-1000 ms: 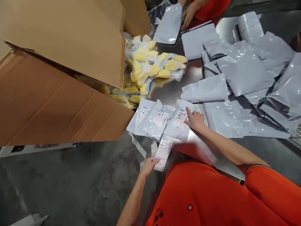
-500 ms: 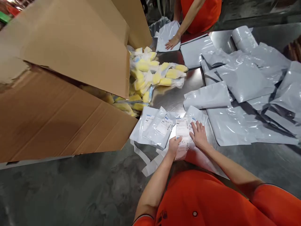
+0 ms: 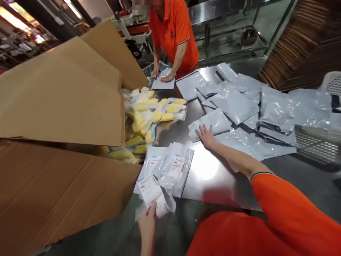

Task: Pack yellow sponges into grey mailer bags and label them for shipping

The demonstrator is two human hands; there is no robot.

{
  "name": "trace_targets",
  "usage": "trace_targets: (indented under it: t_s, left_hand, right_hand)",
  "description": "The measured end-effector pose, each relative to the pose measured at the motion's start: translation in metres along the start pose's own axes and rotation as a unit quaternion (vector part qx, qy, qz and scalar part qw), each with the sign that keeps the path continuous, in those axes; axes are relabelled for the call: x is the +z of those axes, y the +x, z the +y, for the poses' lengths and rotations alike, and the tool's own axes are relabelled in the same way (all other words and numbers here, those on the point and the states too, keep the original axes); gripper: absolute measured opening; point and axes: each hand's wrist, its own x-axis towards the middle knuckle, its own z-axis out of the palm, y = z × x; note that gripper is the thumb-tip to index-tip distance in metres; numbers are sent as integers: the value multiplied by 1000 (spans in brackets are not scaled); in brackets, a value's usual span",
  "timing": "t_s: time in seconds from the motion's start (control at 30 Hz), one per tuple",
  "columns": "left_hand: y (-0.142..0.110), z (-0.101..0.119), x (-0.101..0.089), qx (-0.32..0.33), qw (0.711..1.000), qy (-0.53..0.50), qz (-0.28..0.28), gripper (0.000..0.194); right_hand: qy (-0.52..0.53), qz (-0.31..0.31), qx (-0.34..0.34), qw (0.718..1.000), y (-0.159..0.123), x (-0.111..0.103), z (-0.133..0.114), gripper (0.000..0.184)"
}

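Near the table's front edge, my left hand pinches a strip of printed shipping labels, thumb on top. The strip hangs partly over some labelled mailing bags lying on the metal table. My right hand is stretched to the right with fingers spread, resting on a grey plastic mailing bag. That bag lies at the left side of a loose heap of similar grey bags.
A large open cardboard box stands at left, with yellow items in clear wrapping spilling from it onto the metal table. Across the table a co-worker in orange presses a grey bag. White plastic crates stand at right.
My left hand has moved left and nearer me with the label strip. My right hand has left the labelled bag and reached onto the grey bag. The view has tilted up.
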Motion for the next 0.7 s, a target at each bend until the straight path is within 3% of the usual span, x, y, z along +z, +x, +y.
trace_targets:
  t_s: [0.07, 0.13, 0.2, 0.27, 0.33, 0.4, 0.47, 0.57, 0.67, 0.7]
  left_hand:
    - [-19, -7, 5, -14, 998, -18, -53, 48]
    - [-45, -5, 22, -22, 987, -65, -145, 52]
    - [-68, 2, 44, -31, 969, -95, -228, 55]
    - [-82, 10, 61, -43, 955, -107, -272, 58]
    - [-89, 15, 67, -59, 949, -113, -289, 57]
    - [-94, 17, 62, -66, 945, -107, -301, 56]
    - [-102, 19, 53, -63, 944, -76, -314, 54]
    - [-125, 24, 45, -38, 950, 8, -310, 51]
    - [-146, 33, 47, 12, 962, 93, -256, 43]
    - [-150, 37, 49, 30, 962, 102, -251, 38]
  right_hand:
    - [1, -6, 7, 1000, 7, -21, 39, 51]
    - [17, -17, -3, 1000, 0, -34, 59, 45]
    - [51, -22, -50, 997, -24, -38, 61, 44]
    - [102, -28, -146, 984, -61, -33, 51, 46]
    - [144, -55, -243, 958, -103, -21, 32, 48]
    - [163, -106, -268, 944, -136, -9, 9, 50]
    - [213, -156, -213, 941, -156, -7, -15, 51]
    - [318, -190, -123, 921, -163, -30, -42, 42]
    - [370, -205, -104, 900, -163, -61, -52, 37]
    - [406, -237, -108, 876, -163, -66, -53, 39]
